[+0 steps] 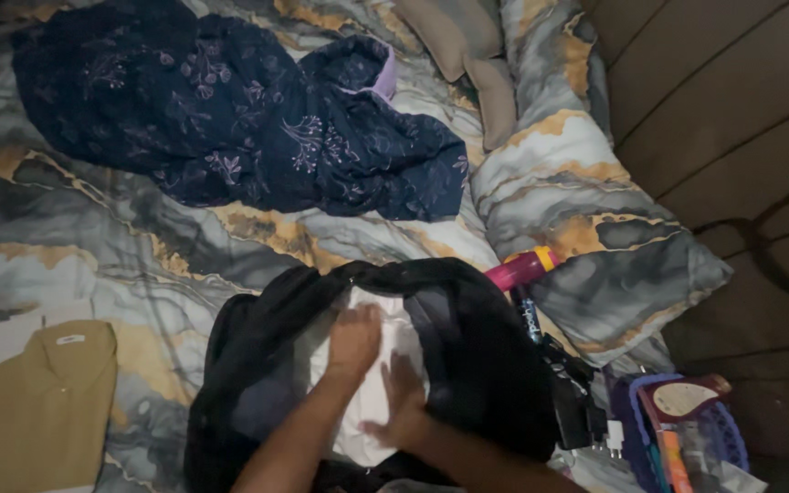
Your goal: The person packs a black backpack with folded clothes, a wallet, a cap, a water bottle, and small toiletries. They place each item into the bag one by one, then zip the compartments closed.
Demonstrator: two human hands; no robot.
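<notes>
White folded cloth (372, 383) lay under my flat, unclenched left hand (354, 343) and right hand (404, 402) inside the black bag (468, 365); I judged uneven pressing could bunch it.

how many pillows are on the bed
2: a marbled pillow right of the black bag, and a tan pillow at the top edge. Others may lie out of view.

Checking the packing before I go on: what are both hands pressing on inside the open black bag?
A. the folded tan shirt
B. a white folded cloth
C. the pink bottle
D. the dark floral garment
B: the left hand and right hand lie flat on a white folded cloth in the open black bag; the tan shirt lies apart at the left.
</notes>
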